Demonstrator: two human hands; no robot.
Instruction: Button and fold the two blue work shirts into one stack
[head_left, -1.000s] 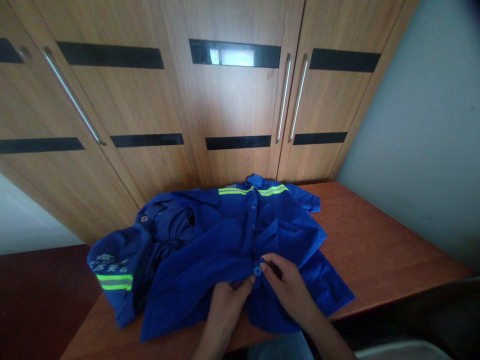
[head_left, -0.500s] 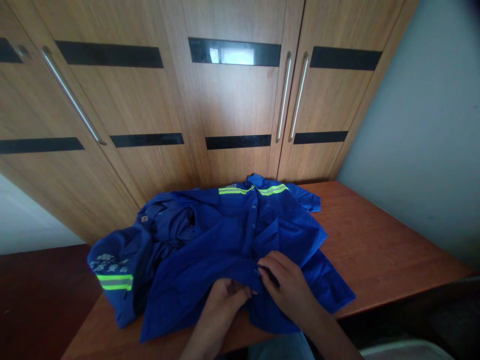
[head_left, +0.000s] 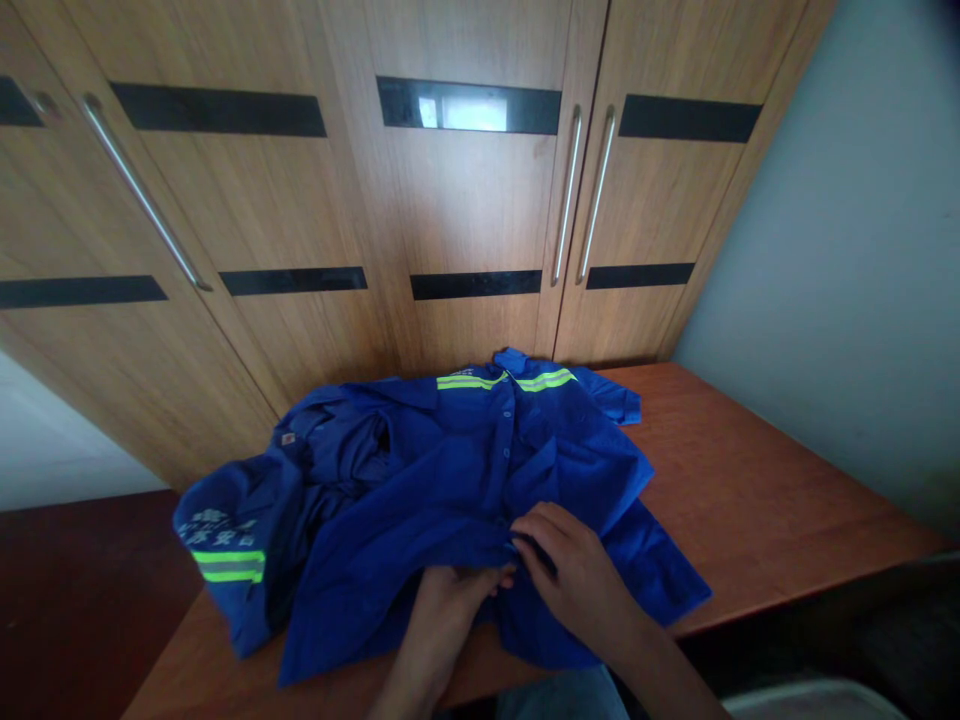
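A blue short-sleeved work shirt (head_left: pixel 465 470) with yellow-green reflective strips lies spread on the wooden tabletop, its collar away from me. A row of buttons runs down its front. Near the lower end of that row, my left hand (head_left: pixel 454 605) pinches the shirt's edge, the fingertips partly under the cloth. Close beside it on the right, my right hand (head_left: pixel 562 560) is closed on the front placket with thumb and fingers. The button between my fingertips is mostly hidden.
A crumpled blue garment (head_left: pixel 232 540) with a reflective strip and white lettering lies at the left. Behind the brown tabletop (head_left: pixel 750 500) stands a wooden wardrobe (head_left: pixel 465 210) with metal handles. A grey wall (head_left: pixel 847 280) rises on the right.
My left hand has shifted slightly right, its fingertips closer to the right hand and the cloth edge. My right hand stays nearly in place, still gripping the placket.
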